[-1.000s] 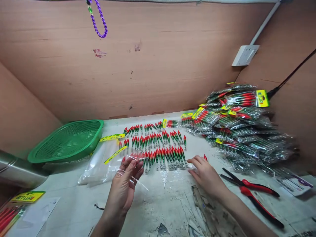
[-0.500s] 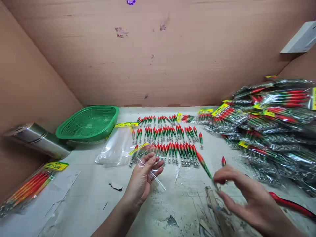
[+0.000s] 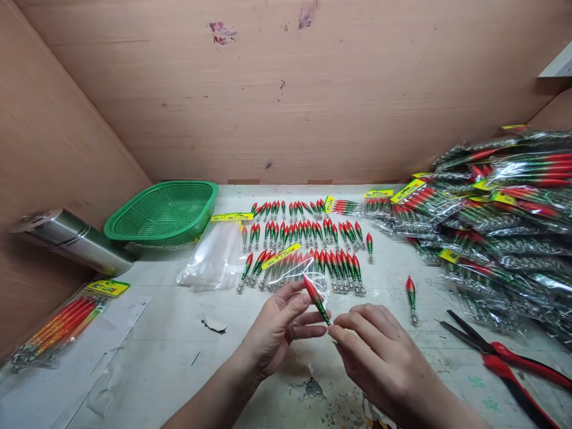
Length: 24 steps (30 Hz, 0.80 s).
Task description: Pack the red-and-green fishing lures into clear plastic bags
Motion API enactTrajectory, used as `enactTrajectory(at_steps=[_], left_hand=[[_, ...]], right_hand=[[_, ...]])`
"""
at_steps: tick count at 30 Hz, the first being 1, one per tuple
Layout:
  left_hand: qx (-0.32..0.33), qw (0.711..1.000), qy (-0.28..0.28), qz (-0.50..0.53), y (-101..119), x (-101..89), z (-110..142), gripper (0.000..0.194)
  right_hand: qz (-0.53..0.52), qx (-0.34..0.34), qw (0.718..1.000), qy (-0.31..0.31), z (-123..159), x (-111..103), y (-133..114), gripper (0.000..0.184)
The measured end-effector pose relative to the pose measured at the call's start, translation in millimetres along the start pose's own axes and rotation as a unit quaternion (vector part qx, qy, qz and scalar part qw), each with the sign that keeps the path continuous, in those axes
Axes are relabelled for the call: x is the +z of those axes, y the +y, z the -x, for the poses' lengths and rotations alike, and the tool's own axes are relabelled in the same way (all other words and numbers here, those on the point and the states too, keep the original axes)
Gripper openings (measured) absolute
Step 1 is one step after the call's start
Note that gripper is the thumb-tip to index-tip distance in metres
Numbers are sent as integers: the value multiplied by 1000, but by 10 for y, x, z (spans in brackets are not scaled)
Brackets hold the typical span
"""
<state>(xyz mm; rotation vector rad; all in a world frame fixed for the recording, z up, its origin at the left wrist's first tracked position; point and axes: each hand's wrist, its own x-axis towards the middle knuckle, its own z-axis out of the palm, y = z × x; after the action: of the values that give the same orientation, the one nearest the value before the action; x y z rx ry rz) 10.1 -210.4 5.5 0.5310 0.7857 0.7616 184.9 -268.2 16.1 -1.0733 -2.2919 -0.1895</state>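
White table [image 3: 161,351] below, lure [image 3: 318,302] by its tail in right grip [image 3: 379,351]

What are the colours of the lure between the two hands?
The lure is red above, green with dark markings below, best seen in the head view.

Left hand [image 3: 277,330], six o'clock, and right hand [image 3: 382,351], five o'clock: bare; forearms [image 3: 218,387] likewise bare along their visible length.

Fairly bright light, glare on bagged lures [image 3: 500,238], wide-angle edge distortion
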Motion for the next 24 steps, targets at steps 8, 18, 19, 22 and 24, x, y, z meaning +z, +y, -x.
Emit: enactTrajectory(at_steps=[8, 18, 19, 22, 24], left_hand=[[-5, 998, -35, 42, -9, 29, 10, 37], [31, 989, -55, 131, -82, 7, -8, 35], [27, 988, -53, 139, -86, -1, -20, 32], [16, 987, -21, 159, -97, -5, -55, 20], [12, 984, 7, 179, -82, 8, -68, 19]], right_hand=[[10, 35, 998, 44, 130, 125, -128, 35], [57, 56, 987, 141, 5, 227, -230, 31], [62, 51, 988, 131, -1, 221, -242, 32], [74, 37, 992, 96, 18, 158, -270, 35], [71, 35, 992, 98, 98, 71, -228, 33]])
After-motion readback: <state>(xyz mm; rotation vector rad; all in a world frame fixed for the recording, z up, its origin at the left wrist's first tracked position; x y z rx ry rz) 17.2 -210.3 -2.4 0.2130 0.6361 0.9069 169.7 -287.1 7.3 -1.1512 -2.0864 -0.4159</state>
